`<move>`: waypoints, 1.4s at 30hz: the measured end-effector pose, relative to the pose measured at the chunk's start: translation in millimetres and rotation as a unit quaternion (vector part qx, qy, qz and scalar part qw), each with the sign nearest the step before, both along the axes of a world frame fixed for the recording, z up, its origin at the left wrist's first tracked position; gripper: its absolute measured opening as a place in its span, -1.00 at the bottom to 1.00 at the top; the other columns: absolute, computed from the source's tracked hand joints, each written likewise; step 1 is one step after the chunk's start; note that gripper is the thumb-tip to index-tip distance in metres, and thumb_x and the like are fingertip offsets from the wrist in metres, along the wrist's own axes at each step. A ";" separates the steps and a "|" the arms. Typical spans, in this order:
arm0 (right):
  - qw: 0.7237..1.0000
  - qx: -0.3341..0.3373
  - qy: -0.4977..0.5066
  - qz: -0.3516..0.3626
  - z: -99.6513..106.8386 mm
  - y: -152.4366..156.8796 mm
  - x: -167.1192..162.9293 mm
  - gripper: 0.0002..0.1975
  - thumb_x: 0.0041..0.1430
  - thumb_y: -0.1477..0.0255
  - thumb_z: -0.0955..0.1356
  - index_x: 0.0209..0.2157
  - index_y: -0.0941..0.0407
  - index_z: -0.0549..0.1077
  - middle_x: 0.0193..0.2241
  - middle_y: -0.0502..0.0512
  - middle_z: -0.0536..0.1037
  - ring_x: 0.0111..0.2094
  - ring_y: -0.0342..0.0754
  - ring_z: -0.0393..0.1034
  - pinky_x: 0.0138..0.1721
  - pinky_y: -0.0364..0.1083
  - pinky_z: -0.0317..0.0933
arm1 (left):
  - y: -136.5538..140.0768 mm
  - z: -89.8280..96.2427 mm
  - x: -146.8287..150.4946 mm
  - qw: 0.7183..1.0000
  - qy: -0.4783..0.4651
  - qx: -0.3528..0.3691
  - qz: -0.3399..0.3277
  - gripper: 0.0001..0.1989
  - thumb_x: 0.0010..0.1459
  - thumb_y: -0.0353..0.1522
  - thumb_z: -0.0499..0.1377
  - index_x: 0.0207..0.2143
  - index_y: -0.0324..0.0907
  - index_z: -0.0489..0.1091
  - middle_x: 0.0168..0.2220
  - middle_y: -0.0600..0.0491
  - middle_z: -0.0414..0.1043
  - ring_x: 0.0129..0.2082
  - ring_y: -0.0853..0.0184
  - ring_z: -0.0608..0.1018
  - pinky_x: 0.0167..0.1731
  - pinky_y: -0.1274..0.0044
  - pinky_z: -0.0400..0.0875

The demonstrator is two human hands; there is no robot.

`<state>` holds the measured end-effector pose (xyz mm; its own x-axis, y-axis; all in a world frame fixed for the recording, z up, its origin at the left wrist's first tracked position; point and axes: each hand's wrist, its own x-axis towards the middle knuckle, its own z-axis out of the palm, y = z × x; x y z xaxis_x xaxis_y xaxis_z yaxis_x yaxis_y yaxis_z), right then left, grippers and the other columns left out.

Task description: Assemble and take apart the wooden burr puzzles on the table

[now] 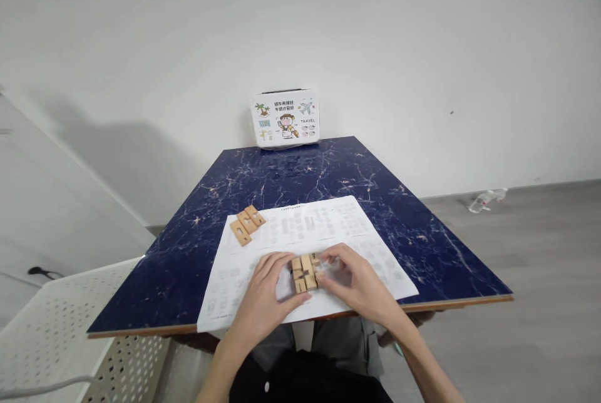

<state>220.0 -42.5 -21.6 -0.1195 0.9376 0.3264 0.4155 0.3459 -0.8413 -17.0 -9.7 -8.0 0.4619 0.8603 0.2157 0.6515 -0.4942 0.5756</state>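
Observation:
Several notched wooden puzzle pieces (305, 273) sit side by side as a small block above the printed sheet (253, 290). Dark numbers mark some of them. My left hand (270, 287) closes around the block's left side, fingers at its upper left corner and thumb along its lower edge. On the right side, my right hand (354, 278) pinches the block between thumb and index finger. Whether the block touches the paper I cannot tell. Three more flat wooden pieces (241, 234), with cut-outs and numbers, lie together at the sheet's upper left corner.
Under the sheet is a blue marbled table (291, 174). A white case with cartoon prints (286, 120) stands at its far edge against the wall. A white perforated container (51, 309) is at the lower left. A clear plastic bottle (487, 200) lies on the floor at right.

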 end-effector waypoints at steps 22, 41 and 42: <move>0.997 -0.028 0.075 -0.006 -2.4 1.1 1.8 -0.74 0.37 0.24 0.35 0.01 0.03 0.50 -0.09 0.17 0.54 -0.22 0.03 0.48 -0.15 0.02 0.40 | -4.8 2.6 0.5 0.995 -0.056 -0.034 0.079 -0.42 0.13 -0.22 0.40 0.18 -0.01 0.33 0.17 -0.05 0.44 0.19 0.01 0.49 0.16 0.16 0.41; 0.948 -0.151 0.236 0.151 31.5 -5.0 -37.4 -0.70 0.40 0.20 0.34 0.05 0.02 0.46 -0.26 0.06 0.65 -0.13 0.04 0.60 0.03 0.05 0.43 | -7.7 4.5 -4.6 0.989 -0.121 -0.056 0.062 -0.45 0.15 -0.20 0.39 0.16 -0.01 0.36 0.12 -0.02 0.49 0.10 0.10 0.55 0.11 0.25 0.46; 0.948 -0.145 0.240 0.149 30.6 -4.6 -39.2 -0.72 0.38 0.21 0.35 0.02 0.01 0.48 -0.22 0.06 0.65 -0.14 0.04 0.60 0.02 0.04 0.44 | -8.5 5.7 -4.7 0.989 -0.125 -0.057 0.060 -0.46 0.16 -0.20 0.38 0.16 0.00 0.36 0.12 -0.02 0.49 0.10 0.11 0.55 0.11 0.26 0.47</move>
<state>180.8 -47.1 9.0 -0.2960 0.9443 0.1439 -0.1184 0.1132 -0.9865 -21.8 -18.2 -2.3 0.2999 0.9311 0.2078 0.5324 -0.3441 0.7734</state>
